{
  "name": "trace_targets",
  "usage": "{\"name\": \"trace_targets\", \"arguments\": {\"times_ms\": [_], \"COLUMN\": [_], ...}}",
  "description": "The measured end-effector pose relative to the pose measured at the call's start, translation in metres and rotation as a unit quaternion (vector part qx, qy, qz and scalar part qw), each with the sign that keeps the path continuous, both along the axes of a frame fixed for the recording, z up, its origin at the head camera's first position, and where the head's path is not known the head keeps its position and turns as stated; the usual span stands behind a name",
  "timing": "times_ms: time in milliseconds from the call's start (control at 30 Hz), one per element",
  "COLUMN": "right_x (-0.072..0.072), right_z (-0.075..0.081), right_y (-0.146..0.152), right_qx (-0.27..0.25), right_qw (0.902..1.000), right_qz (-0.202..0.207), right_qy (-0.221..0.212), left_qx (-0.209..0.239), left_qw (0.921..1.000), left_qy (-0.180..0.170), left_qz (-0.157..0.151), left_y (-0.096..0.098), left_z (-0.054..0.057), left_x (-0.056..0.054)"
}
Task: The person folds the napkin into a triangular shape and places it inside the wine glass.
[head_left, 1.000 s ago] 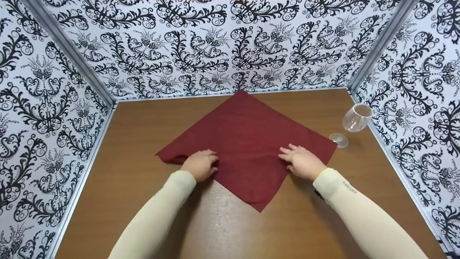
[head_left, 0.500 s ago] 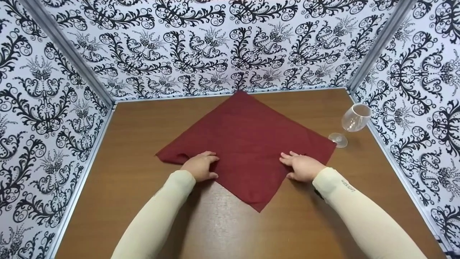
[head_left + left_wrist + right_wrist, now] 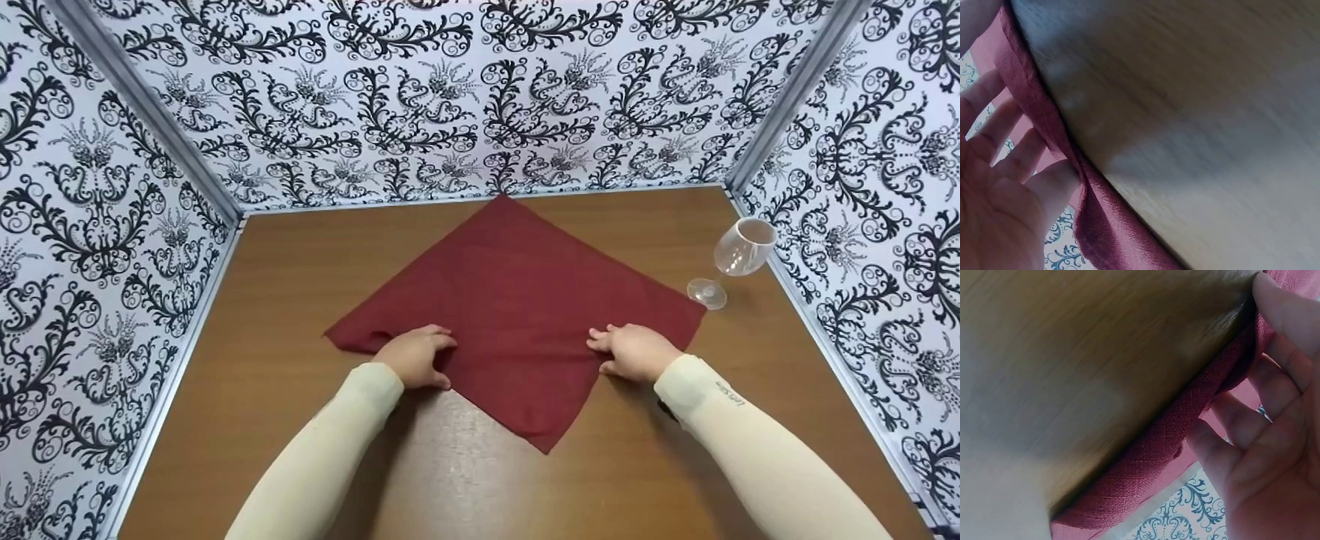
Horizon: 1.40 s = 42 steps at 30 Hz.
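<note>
A dark red cloth napkin [image 3: 517, 292] lies spread on the wooden table, one corner toward the back wall and one toward the front. My left hand [image 3: 417, 356] rests on its front-left edge, fingers laid over the cloth and thumb by the border. On the front-right edge rests my right hand [image 3: 634, 351], fingers spread on the fabric. In the left wrist view, extended fingers [image 3: 1002, 132] touch the raised cloth border. Loosely bent fingers [image 3: 1230, 433] lie along the rolled edge in the right wrist view, the thumb near the tabletop.
A clear stemmed wine glass [image 3: 742, 247] stands at the right, its foot beside the napkin's right corner. Patterned black-and-white walls [image 3: 465, 97] enclose the back and sides. Bare wooden tabletop [image 3: 480, 487] shows in front of the napkin.
The napkin has slid slightly toward the front, its back corner now a little farther from the wall. Both hands have shifted slightly forward with it, toward the wearer. The glass has stayed put.
</note>
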State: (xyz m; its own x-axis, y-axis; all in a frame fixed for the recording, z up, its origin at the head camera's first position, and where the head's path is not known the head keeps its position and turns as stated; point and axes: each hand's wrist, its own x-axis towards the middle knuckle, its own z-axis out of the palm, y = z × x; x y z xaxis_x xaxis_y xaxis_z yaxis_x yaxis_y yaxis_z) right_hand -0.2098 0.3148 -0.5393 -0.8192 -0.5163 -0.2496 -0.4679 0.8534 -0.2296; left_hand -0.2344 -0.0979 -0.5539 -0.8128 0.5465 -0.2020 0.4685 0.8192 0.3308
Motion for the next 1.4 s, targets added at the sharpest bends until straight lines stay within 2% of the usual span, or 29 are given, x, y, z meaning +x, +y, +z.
{"name": "trace_targets", "arguments": {"times_ms": [200,400,533,667,767,900,1033,1133,1333,1400], "right_x": [-0.002,-0.003,-0.005,-0.011,-0.018,-0.029,-0.038,-0.039,-0.034,-0.032], "right_z": [-0.009,-0.014,-0.012,-0.002,0.005,0.009,0.004,0.0,-0.009,-0.012], "right_y": [0.001,-0.001,-0.002,-0.001,-0.001,-0.002,-0.005,-0.008,-0.01,-0.009], "right_qx": [0.001,-0.006,-0.015,-0.031,-0.043,-0.055,-0.059,-0.054,-0.014,-0.004], "right_qw": [0.9993,0.9968,0.996,0.9958,0.9948,0.9901,0.9837,0.9848,0.9954,0.997], "right_qz": [0.01,0.008,0.005,-0.006,-0.026,-0.07,-0.101,-0.101,-0.045,-0.032], "right_qy": [0.035,0.079,0.088,0.086,0.088,0.108,0.136,0.13,0.083,0.07], "left_qx": [-0.005,0.012,0.014,0.026,0.039,0.033,0.024,0.009,-0.036,-0.05], "left_qw": [1.0,0.9992,0.9979,0.997,0.9967,0.9944,0.9885,0.9871,0.9913,0.9912], "left_qy": [0.006,0.039,0.063,0.072,0.07,0.073,0.083,0.075,0.011,0.001], "left_qz": [0.005,0.0,-0.01,-0.011,0.011,0.069,0.124,0.141,0.126,0.123], "left_y": [-0.002,-0.004,-0.004,-0.003,-0.002,-0.001,0.002,0.006,0.012,0.012], "left_z": [-0.001,-0.003,-0.002,0.002,0.007,0.012,0.011,0.007,0.001,-0.001], "left_x": [0.002,0.001,0.0,-0.004,-0.008,-0.018,-0.028,-0.033,-0.032,-0.03]}}
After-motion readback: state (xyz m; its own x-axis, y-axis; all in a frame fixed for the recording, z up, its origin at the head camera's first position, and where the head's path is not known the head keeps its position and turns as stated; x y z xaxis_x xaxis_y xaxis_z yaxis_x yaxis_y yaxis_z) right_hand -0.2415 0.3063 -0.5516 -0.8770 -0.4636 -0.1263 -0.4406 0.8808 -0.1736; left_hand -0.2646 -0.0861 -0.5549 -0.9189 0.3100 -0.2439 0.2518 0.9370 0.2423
